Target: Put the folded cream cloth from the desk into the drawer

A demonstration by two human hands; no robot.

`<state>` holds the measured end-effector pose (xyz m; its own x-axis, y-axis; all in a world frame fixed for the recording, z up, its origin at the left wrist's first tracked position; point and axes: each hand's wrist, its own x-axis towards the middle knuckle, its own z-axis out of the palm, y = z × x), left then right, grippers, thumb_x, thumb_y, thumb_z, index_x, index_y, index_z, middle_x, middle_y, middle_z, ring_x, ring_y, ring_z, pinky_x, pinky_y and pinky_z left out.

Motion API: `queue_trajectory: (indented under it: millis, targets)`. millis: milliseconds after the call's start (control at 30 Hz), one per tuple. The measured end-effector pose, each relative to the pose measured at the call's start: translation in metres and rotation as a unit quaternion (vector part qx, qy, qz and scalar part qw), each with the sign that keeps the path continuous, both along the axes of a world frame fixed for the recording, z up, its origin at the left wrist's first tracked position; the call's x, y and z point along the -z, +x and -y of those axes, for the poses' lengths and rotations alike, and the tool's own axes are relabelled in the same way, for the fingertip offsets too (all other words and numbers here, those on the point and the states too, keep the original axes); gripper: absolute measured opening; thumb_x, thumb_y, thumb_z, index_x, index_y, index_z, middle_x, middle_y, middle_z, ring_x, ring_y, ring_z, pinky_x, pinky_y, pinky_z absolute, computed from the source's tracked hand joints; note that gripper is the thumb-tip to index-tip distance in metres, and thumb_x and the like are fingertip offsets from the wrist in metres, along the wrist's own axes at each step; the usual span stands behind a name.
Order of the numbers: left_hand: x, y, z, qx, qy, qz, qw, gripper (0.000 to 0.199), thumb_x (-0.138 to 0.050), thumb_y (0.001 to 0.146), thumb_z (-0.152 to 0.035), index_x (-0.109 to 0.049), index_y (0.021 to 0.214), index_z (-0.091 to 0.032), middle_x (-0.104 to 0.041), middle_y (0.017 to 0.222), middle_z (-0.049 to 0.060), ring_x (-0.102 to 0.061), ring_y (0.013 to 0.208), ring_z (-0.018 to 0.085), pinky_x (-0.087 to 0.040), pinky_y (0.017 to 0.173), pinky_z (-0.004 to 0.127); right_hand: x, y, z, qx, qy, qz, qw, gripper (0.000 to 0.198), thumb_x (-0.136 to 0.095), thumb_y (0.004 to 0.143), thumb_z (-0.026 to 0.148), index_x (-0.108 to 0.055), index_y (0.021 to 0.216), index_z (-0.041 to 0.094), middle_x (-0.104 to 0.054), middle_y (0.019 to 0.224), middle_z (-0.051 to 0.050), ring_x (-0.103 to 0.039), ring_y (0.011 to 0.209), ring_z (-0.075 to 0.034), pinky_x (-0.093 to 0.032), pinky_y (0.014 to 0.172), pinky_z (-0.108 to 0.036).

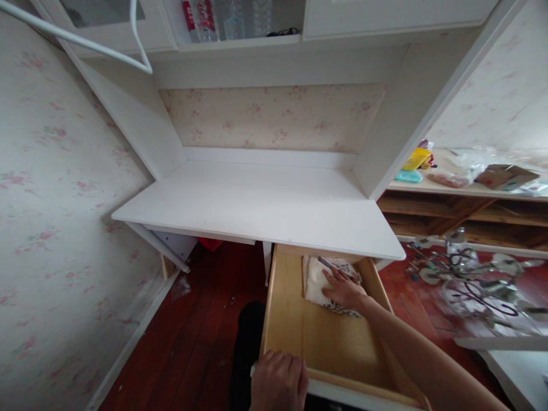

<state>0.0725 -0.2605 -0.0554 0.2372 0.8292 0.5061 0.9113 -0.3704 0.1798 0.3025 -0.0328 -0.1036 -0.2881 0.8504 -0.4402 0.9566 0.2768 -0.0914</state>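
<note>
A pulled-out wooden drawer point(282, 319) juts from under the right side of the white desk point(257, 200). My left hand point(278, 379) is closed over the top edge of the drawer's front, at its left corner. Inside the drawer, towards the back, lies a folded pale cloth point(315, 281) with a dark pattern. My right hand point(345, 291) rests flat on this cloth, fingers spread and pressing it to the drawer bottom. My right forearm crosses the drawer's right side.
Above the desk, a shelf point(240, 44) holds several plastic bottles point(233, 20). A white metal bar point(85, 43) hangs at upper left. On the right, a chandelier point(475, 279) lies near a low wooden shelf unit point(419, 205). The red-brown floor point(197, 325) shows at left.
</note>
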Motion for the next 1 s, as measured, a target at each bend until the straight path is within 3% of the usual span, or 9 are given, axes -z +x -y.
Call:
queue_trajectory:
  millis: [167,467,567,733,1000]
  targets:
    - [-0.003,0.000,0.000,0.005,-0.006,-0.005,1.000,0.016,-0.056,0.080,-0.018,-0.046,0.068,-0.023,-0.053,0.056,-0.003,-0.051,0.053,0.015,-0.030,0.056,0.034,0.000,0.035,0.020,-0.045,-0.004,-0.059,0.997,0.077,-0.056,0.080,0.042,-0.032,0.148,0.018,-0.026,0.155,-0.017,-0.026,0.140,-0.034,-0.030,0.108,-0.047]
    - [-0.007,0.000,0.000,-0.002,-0.007,-0.014,1.000,0.016,-0.056,0.080,-0.016,-0.046,0.069,-0.023,-0.052,0.057,-0.003,-0.050,0.053,0.015,-0.031,0.056,0.033,0.011,0.054,0.104,-0.028,-0.077,-0.088,0.993,0.099,-0.073,0.060,0.043,-0.030,0.148,0.033,-0.015,0.159,-0.007,-0.021,0.140,-0.040,-0.030,0.107,-0.050]
    - [-0.006,0.000,-0.002,0.003,-0.004,-0.014,1.000,0.017,-0.055,0.080,-0.016,-0.046,0.069,-0.023,-0.052,0.057,-0.003,-0.050,0.053,0.015,-0.032,0.056,0.033,0.009,0.040,0.112,-0.014,-0.082,-0.086,0.993,0.102,-0.074,0.059,0.044,-0.027,0.149,0.035,-0.014,0.159,-0.008,-0.018,0.140,-0.042,-0.030,0.106,-0.052]
    - [-0.001,-0.001,-0.001,0.000,0.008,-0.015,1.000,0.017,-0.055,0.080,-0.016,-0.046,0.068,-0.023,-0.051,0.055,-0.003,-0.050,0.052,0.015,-0.032,0.056,0.034,0.001,-0.005,0.111,-0.062,-0.079,-0.095,0.990,0.104,-0.077,0.056,0.048,-0.028,0.147,0.038,-0.015,0.159,-0.007,-0.019,0.138,-0.043,-0.030,0.105,-0.054]
    - [0.003,0.001,-0.002,-0.008,0.024,-0.013,1.000,0.017,-0.056,0.077,-0.017,-0.044,0.066,-0.024,-0.051,0.054,-0.003,-0.049,0.050,0.015,-0.030,0.053,0.034,-0.004,-0.087,0.103,-0.086,-0.016,-0.058,0.995,0.093,-0.069,0.065,0.056,-0.031,0.147,0.035,-0.020,0.157,-0.013,-0.021,0.137,-0.046,-0.034,0.096,-0.063]
